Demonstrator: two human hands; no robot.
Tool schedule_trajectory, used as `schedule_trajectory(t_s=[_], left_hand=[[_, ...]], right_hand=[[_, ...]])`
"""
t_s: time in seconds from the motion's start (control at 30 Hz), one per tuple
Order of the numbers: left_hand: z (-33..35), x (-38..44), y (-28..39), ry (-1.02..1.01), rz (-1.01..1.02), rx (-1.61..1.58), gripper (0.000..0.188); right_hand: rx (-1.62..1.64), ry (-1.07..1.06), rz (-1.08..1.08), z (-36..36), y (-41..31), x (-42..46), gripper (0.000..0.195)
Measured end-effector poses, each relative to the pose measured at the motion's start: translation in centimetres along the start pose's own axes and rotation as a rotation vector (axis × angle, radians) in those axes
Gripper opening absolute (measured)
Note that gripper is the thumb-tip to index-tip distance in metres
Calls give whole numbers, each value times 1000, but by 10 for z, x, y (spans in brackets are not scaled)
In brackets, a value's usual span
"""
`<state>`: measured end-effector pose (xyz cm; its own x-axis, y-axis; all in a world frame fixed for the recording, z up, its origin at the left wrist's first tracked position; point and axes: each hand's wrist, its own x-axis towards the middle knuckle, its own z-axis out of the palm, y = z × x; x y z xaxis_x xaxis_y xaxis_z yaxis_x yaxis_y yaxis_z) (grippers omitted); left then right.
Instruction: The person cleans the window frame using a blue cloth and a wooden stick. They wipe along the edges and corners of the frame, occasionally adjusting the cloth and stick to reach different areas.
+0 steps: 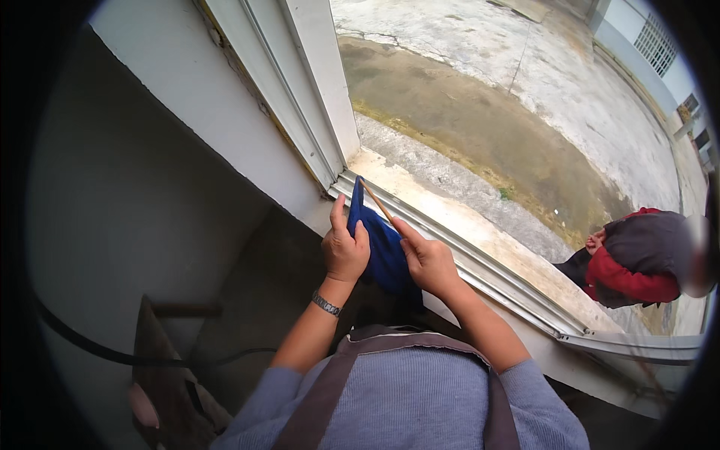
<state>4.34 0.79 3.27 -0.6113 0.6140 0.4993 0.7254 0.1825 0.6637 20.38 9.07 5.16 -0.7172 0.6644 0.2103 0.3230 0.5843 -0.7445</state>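
Note:
A blue cloth [388, 253] hangs over the inner edge of a white metal sliding-window track [444, 230]. One corner of it is drawn up to a point near the track's left end. My left hand [346, 247], with a metal-band watch on the wrist, has the cloth's raised part between thumb and fingers. In my right hand [427, 259] is a thin wooden stick [377, 201], pinched near its lower end, its far tip touching the peak of the cloth. Folds of cloth hang down between both hands.
The white window frame [315, 101] rises at the upper left beside a pale wall. Outside, beyond the concrete sill [478, 222], a person [635, 259] in red sleeves and a dark vest stands at the right. A dark cable [112, 351] and a wooden piece of furniture [163, 349] are at lower left.

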Motion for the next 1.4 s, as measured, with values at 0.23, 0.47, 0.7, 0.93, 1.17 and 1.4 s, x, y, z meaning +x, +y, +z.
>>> schedule_trajectory(t_s=[0.23,0.47,0.7,0.93,1.17,1.4], left_hand=[[-16,0,-18,-93,-185,-337,18],[-10,58,-3,-6,-125,-137,24],[16,80,-57,-100,101,657,21],[23,71,-42,-380,206,809,17],[13,72,-27,-490,372,729,24],[22,52,-6,-541,467,550,29]], right_hand=[[29,-2,55,-18,-5,-23,44],[-151,-122,65,-30,-1,-26,43],[-184,-258,21,-26,3,-54,41],[-202,-149,201,-38,3,-114,45],[-249,114,355,-5,-19,-153,48],[-235,292,428,14,-51,-162,46]])
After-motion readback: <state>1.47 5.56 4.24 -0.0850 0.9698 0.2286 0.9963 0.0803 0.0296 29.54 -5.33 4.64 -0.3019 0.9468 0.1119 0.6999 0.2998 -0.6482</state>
